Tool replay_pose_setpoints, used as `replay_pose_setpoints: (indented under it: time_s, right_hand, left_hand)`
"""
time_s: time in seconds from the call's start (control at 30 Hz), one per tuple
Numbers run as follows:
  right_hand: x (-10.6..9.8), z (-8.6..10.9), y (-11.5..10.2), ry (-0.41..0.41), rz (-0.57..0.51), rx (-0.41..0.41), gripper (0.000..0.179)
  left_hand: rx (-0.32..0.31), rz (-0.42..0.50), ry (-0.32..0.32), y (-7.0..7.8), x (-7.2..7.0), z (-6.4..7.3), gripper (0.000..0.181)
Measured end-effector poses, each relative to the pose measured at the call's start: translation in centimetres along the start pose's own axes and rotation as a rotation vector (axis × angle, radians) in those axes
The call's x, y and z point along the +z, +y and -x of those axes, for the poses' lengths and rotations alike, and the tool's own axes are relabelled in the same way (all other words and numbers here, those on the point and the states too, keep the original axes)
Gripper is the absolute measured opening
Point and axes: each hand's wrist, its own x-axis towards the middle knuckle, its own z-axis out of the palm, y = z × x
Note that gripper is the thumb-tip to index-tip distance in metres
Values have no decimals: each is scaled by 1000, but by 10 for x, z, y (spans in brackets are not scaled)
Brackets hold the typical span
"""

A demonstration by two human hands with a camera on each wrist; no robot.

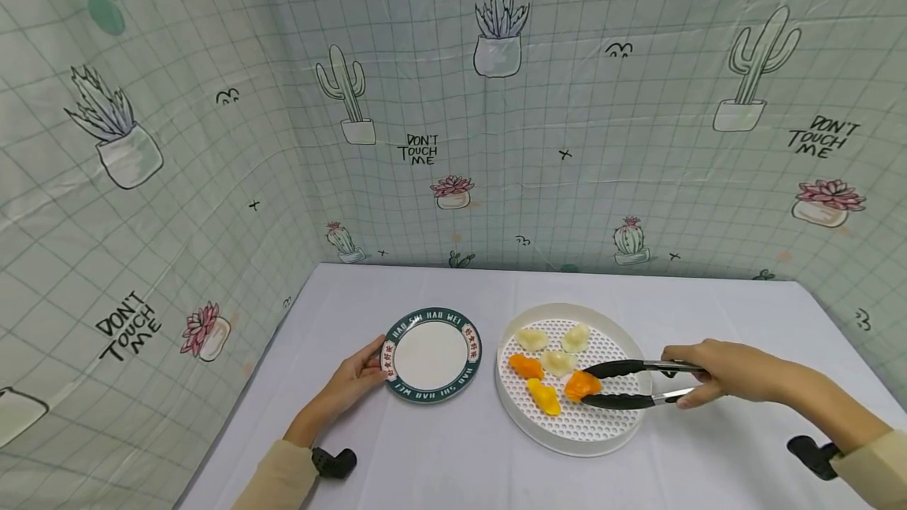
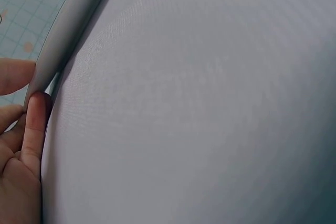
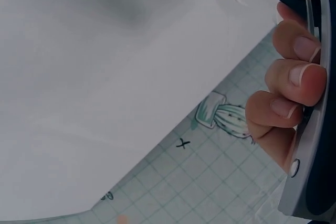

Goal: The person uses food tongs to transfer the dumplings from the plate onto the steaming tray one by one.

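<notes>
My left hand (image 1: 354, 378) pinches the left rim of a white plate (image 1: 428, 356) with a dark green lettered border. In the left wrist view its fingers (image 2: 35, 124) lie against the plate's edge. My right hand (image 1: 730, 371) grips metal tongs with black tips (image 1: 616, 368), fingers curled round the handle in the right wrist view. The tips lie on either side of an orange dumpling-like piece (image 1: 583, 386) in a round white perforated tray (image 1: 595, 425). Beside it are another orange piece (image 1: 526, 366), a yellow piece (image 1: 544, 397) and three pale pieces (image 1: 558, 362).
Plate and tray stand side by side on a white-covered table (image 1: 453, 463), a narrow gap between them. A patterned cloth (image 1: 567, 203) hangs behind and at the sides. A black device (image 1: 335, 463) is on the left wrist, another (image 1: 812, 456) on the right.
</notes>
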Motion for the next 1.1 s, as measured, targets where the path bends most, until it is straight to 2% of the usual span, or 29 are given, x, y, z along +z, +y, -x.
replay_pose_setpoints:
  time_s: [0.23, 0.73, 0.93, 1.1]
  right_hand:
    - [0, -5, 0, -23, -17, -6, 43]
    - [2, -6, 1, -26, -24, 32, 45]
    - [1, -2, 4, -5, -49, 7, 45]
    - [-1, 2, 5, 35, -67, -48, 45]
  left_hand:
    - [-24, 1, 19, -2, 2, -2, 67]
    - [-24, 22, 2, -1, 2, -1, 67]
    - [-24, 13, 11, -2, 2, -2, 66]
    - [-8, 10, 8, -2, 3, -1, 66]
